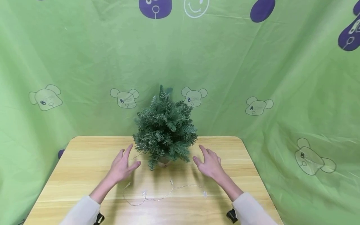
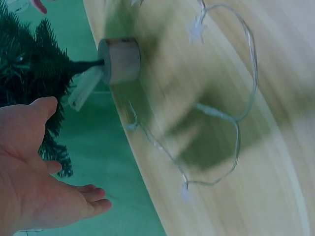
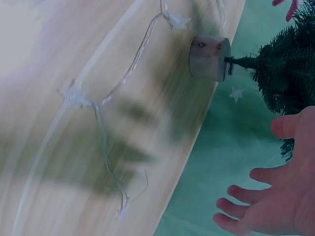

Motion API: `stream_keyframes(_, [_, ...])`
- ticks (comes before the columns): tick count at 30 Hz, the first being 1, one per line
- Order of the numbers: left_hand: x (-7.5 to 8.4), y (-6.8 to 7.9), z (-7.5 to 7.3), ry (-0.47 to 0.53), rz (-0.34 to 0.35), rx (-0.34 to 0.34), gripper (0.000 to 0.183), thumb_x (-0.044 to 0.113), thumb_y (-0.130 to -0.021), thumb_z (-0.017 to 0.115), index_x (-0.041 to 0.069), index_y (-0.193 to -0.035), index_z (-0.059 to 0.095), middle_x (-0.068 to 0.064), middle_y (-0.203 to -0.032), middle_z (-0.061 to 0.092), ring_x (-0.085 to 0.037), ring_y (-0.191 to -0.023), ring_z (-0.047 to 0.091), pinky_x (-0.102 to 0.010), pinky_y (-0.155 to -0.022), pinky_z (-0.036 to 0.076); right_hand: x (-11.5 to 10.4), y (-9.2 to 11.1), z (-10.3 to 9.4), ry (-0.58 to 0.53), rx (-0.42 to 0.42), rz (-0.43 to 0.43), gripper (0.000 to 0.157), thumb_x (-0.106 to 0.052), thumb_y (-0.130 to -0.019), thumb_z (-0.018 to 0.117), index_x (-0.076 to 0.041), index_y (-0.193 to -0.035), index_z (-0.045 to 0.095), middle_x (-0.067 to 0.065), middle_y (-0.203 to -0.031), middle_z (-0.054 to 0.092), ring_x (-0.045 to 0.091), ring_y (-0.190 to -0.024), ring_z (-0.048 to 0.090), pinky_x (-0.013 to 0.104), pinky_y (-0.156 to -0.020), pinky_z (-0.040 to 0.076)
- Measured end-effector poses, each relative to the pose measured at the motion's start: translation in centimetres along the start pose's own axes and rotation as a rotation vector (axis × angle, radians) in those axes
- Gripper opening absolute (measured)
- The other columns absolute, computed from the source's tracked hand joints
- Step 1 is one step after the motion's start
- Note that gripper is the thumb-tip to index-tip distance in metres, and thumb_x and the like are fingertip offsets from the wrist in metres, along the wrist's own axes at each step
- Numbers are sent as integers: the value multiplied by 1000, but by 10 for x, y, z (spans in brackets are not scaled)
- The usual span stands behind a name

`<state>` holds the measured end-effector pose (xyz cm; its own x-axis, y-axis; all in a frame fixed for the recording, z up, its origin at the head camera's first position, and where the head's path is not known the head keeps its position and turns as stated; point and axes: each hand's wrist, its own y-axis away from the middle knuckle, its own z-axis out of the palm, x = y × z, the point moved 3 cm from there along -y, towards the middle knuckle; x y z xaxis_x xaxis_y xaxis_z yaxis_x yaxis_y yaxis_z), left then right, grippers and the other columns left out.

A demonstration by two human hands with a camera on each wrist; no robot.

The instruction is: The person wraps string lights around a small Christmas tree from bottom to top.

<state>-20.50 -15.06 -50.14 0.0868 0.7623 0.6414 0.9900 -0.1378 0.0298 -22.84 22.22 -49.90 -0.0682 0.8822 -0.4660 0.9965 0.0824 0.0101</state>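
Note:
A small artificial Christmas tree (image 1: 166, 128) stands upright toward the back of the table. Its short round base (image 2: 121, 60), wood-like in look, shows in both wrist views. To the left of the tree is my left hand (image 1: 121, 167), fingers spread and apart from the branches. My right hand (image 1: 209, 164) mirrors it on the other side, also holding nothing. Along the table in front of the tree lies a clear-wired string light (image 1: 157, 199) with star-shaped pieces (image 3: 75, 96). Behind the base, a pale box-like piece (image 2: 84, 89) is partly hidden.
The wooden table (image 1: 92, 150) has rounded back corners. A green curtain (image 1: 225, 56) printed with bear heads hangs close behind it and along both sides. Another star piece (image 3: 236, 94) appears beyond the base in the right wrist view.

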Motion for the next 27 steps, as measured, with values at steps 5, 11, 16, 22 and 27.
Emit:
stream_keyframes(5, [3, 3, 6, 45, -15, -40, 89, 41, -98, 65, 11, -163, 12, -40, -157, 24, -60, -141, 31, -75, -111, 29, -4, 3, 10, -86, -33, -3, 69, -45, -100, 56, -15, -158, 34, 27, -155, 41, 51, -142, 38, 73, -114, 27])
stream_keyframes(11, [1, 5, 11, 72, -54, -84, 83, 43, -98, 63, 4, -160, 22, -30, -159, 31, -54, -141, 37, -69, -114, 32, -8, 1, 17, -189, -36, -13, 58, -38, -97, 61, -15, -149, 48, 24, -139, 60, 45, -127, 57, 66, -100, 49])
stream_keyframes(16, [1, 6, 16, 118, -69, -124, 77, 41, -97, 66, 1, -154, 34, -35, -144, 50, -51, -126, 56, -64, -102, 49, -10, 1, 23, -266, -69, 16, 47, -32, -94, 63, -13, -136, 60, 16, -121, 70, 36, -112, 66, 55, -93, 55])
stream_keyframes(22, [-1, 11, 22, 171, -103, -194, 60, 32, -93, 71, -5, -137, 54, -24, -114, 71, -36, -103, 70, -53, -89, 58, -10, 4, 31, -383, -218, 43, 39, -37, -97, 60, -9, -124, 67, 9, -115, 72, 28, -102, 67, 52, -88, 56])
stream_keyframes(27, [-8, 18, 32, 178, -130, -274, 44, 27, -92, 73, -3, -123, 64, -15, -102, 75, -32, -95, 71, -51, -84, 60, -6, 6, 43, -506, -312, 55, 40, -34, -98, 59, -3, -122, 68, 11, -109, 72, 35, -102, 67, 52, -91, 56])
